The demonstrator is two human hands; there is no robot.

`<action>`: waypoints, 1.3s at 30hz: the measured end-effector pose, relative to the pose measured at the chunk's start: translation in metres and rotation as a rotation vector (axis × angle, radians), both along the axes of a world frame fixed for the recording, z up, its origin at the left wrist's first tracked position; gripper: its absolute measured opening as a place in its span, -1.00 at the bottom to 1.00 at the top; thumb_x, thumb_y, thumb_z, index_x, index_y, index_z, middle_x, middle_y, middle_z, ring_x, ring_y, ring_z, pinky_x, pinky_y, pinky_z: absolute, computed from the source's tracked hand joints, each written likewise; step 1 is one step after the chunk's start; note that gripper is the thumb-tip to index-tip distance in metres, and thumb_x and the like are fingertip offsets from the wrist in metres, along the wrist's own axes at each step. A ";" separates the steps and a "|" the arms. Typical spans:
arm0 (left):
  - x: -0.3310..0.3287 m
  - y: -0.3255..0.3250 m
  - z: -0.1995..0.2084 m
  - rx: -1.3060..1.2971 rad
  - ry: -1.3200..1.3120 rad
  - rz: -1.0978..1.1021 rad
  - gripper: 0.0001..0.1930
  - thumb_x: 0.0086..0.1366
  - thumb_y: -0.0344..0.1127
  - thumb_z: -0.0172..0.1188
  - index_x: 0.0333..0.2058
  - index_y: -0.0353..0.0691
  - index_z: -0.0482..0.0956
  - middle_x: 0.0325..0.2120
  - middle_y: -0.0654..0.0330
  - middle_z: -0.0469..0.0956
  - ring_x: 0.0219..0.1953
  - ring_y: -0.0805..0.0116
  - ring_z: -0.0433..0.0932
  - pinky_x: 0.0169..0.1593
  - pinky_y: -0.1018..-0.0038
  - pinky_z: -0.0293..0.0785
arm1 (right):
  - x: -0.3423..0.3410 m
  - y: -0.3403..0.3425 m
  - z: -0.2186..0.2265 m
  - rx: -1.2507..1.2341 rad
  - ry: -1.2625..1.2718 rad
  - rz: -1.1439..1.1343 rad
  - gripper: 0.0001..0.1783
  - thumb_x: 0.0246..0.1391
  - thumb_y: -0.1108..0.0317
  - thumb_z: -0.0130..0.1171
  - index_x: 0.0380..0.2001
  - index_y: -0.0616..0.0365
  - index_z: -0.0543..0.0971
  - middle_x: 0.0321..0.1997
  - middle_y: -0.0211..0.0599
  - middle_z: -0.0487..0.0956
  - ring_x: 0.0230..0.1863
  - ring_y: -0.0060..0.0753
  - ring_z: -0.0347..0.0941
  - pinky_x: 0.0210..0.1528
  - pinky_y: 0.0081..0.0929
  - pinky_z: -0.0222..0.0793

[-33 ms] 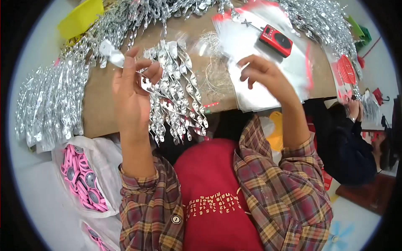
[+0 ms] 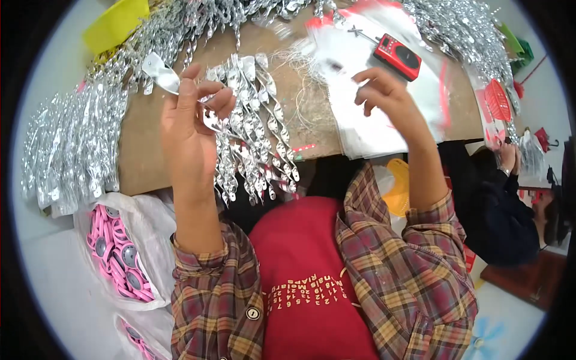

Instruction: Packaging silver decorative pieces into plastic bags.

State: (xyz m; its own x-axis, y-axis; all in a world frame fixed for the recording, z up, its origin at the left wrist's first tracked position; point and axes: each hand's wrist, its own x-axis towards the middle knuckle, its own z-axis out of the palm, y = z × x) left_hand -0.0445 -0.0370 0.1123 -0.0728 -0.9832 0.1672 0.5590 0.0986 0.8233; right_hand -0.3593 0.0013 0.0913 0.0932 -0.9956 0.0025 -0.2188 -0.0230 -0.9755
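My left hand (image 2: 191, 123) is closed on a twisted silver foil strip (image 2: 161, 75). One flat end sticks out past the thumb, and the rest passes between the fingers. Below and beside that hand, a bunch of twisted silver strips (image 2: 249, 114) hangs over the table's near edge. My right hand (image 2: 387, 102) hovers above the clear plastic bags (image 2: 360, 135). Its fingers are bent and apart, with nothing seen between them. A small dark blur shows left of its fingertips; I cannot tell what it is. Between the hands lies tangled white string (image 2: 303, 66).
A red radio (image 2: 397, 58) with its antenna out rests on the bags. Silver strips (image 2: 72, 147) pile along the left and far table edges. A yellow container (image 2: 115, 25) stands far left. Pink ring-shaped pieces (image 2: 117, 255) fill a white bag at lower left. Another person (image 2: 498, 204) works at right.
My right hand has shifted slightly right, away from the string. A small blur shows left of its fingertips. My left hand stays almost still with the foil strip.
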 end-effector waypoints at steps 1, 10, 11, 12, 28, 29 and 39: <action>-0.006 0.001 0.003 0.024 -0.018 0.051 -0.67 0.35 -0.24 0.09 -0.03 -0.34 0.38 -0.44 0.16 0.51 -0.47 0.47 0.48 -0.33 0.51 0.46 | -0.011 -0.004 0.001 -0.012 0.021 -0.043 -0.75 0.12 0.40 0.11 -0.11 0.19 0.49 -0.39 -0.34 0.54 -0.44 -0.58 0.42 -0.32 -0.63 0.34; 0.012 0.013 0.011 0.082 -0.019 -0.128 -0.66 0.35 -0.25 0.10 0.04 -0.24 0.37 -0.52 0.29 0.46 -0.69 0.73 0.16 -0.59 0.73 0.16 | -0.004 -0.027 -0.044 -0.566 0.793 -0.114 -0.75 -0.03 0.43 0.24 -0.21 0.10 0.59 -0.23 -0.28 0.60 -0.26 -0.23 0.48 -0.11 -0.36 0.32; 0.011 0.013 0.008 0.094 -0.064 -0.126 -0.65 0.35 -0.26 0.10 0.05 -0.24 0.36 -0.52 0.30 0.45 -0.69 0.73 0.16 -0.59 0.73 0.16 | 0.019 -0.023 -0.052 -0.599 0.768 -0.014 -0.80 -0.03 0.42 0.23 -0.26 0.07 0.59 -0.30 -0.34 0.59 -0.29 -0.27 0.48 -0.14 -0.37 0.30; 0.012 0.014 0.009 0.103 -0.106 -0.127 -0.64 0.35 -0.26 0.11 0.06 -0.24 0.36 -0.52 0.30 0.45 -0.69 0.73 0.16 -0.60 0.73 0.16 | 0.040 -0.021 -0.056 -0.634 0.747 0.082 -0.84 -0.03 0.41 0.22 -0.31 0.04 0.59 -0.36 -0.39 0.58 -0.32 -0.32 0.48 -0.16 -0.37 0.28; 0.014 0.022 -0.006 0.215 -0.249 -0.079 -0.56 0.41 -0.17 -0.07 0.17 -0.28 0.27 -0.51 0.32 0.39 -0.65 0.70 0.21 -0.61 0.72 0.14 | 0.073 -0.047 -0.072 -0.745 1.097 0.353 -0.92 0.01 0.45 0.04 -0.37 0.13 0.43 -0.39 -0.37 0.46 -0.43 -0.45 0.41 -0.24 -0.44 0.27; 0.012 0.021 -0.007 0.224 -0.244 -0.095 -0.55 0.40 -0.19 -0.04 0.18 -0.27 0.27 -0.51 0.33 0.40 -0.66 0.70 0.22 -0.62 0.71 0.13 | 0.067 -0.043 -0.064 -0.401 0.740 0.217 -0.95 0.09 0.43 -0.01 -0.36 0.15 0.40 -0.38 -0.40 0.46 -0.49 -0.54 0.35 -0.35 -0.51 0.26; -0.010 0.023 -0.007 0.282 -0.319 -0.326 -0.62 0.30 -0.28 0.13 0.05 -0.29 0.41 -0.56 0.43 0.34 -0.65 0.73 0.17 -0.58 0.72 0.10 | 0.073 -0.037 -0.048 -0.715 0.857 0.283 -0.91 -0.01 0.40 0.09 -0.36 0.05 0.48 -0.50 -0.34 0.47 -0.45 -0.30 0.42 -0.23 -0.33 0.25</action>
State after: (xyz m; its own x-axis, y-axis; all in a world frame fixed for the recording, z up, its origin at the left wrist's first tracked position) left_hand -0.0541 -0.0136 0.1055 -0.3862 -0.9046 -0.1804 0.2412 -0.2878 0.9268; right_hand -0.2858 -0.0355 0.0436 0.5567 -0.7355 0.3861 -0.7026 -0.6649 -0.2535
